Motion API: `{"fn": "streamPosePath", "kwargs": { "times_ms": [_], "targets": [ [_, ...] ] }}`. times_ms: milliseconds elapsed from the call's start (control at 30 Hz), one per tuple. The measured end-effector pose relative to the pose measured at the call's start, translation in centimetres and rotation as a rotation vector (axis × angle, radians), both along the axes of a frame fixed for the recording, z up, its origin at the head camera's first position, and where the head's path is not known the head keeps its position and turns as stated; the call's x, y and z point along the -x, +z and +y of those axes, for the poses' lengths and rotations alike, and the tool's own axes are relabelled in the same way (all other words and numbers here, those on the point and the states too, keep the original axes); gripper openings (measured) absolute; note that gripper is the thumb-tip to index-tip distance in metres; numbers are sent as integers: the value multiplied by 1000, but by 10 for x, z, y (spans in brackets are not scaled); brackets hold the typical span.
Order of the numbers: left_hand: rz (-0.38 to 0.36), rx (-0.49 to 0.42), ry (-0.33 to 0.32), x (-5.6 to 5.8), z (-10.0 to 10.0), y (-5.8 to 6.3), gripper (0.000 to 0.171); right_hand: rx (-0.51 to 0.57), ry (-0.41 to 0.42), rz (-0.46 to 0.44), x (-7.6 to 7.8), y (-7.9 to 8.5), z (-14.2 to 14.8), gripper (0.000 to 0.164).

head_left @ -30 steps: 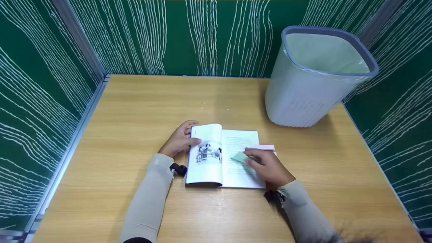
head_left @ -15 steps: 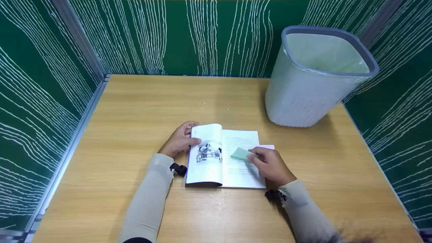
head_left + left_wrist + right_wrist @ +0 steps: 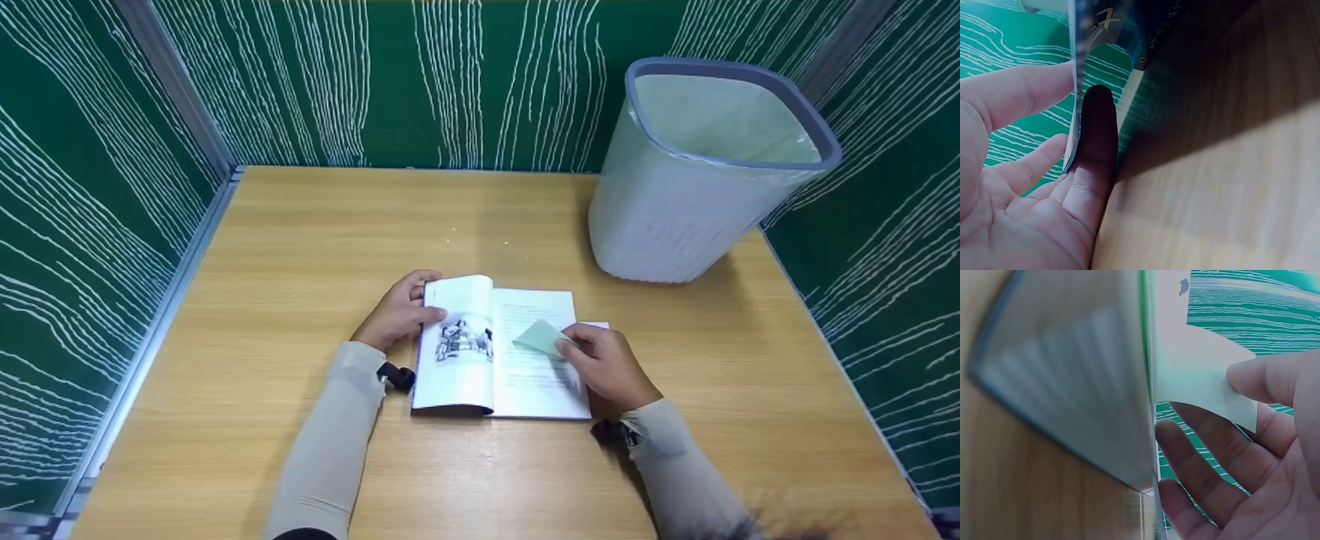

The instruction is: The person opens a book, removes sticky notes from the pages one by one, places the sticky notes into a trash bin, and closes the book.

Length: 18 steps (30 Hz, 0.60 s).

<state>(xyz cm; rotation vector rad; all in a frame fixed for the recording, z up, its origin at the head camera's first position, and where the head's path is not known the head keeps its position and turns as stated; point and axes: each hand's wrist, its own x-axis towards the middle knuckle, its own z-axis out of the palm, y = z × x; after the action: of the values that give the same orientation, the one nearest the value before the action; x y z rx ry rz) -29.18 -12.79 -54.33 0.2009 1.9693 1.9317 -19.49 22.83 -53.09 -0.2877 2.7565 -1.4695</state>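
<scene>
An open book (image 3: 532,397) lies on the table, with a drawing on its raised left page and printed text on the right page. My left hand (image 3: 395,311) holds the left edge, thumb on the page and fingers behind the cover. In the left wrist view, the dark cover (image 3: 1117,34) stands up beside the fingers of that hand (image 3: 1027,197). A pale green sticky note (image 3: 541,337) is pinched between thumb and fingers of my right hand (image 3: 609,367), over the right page. The right wrist view shows the note (image 3: 1196,371) bending, its far edge against the page.
A pink paper tab (image 3: 597,325) sticks out past the book's right edge. The lined waste bin (image 3: 675,210) stands at the table's back right. Small white crumbs (image 3: 505,243) lie behind the book. Green panels (image 3: 450,82) with white lines enclose the table (image 3: 315,225).
My right hand has shifted slightly right and turned a little. The green note shows more of its surface and is tilted differently. The left hand and book have stayed nearly still.
</scene>
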Motion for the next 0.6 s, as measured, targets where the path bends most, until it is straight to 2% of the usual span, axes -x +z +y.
{"fn": "streamPosePath", "kwargs": {
  "times_ms": [200,433,600],
  "targets": [
    [-3,-18,1,0,0,-1,74,1,-24,-3,1,0,3,12],
    [-20,-5,7,1,0,2,75,11,-29,43,1,1,5,14],
    [-20,-7,5,1,0,2,75,24,-49,28,3,1,8,16]
  ]
}}
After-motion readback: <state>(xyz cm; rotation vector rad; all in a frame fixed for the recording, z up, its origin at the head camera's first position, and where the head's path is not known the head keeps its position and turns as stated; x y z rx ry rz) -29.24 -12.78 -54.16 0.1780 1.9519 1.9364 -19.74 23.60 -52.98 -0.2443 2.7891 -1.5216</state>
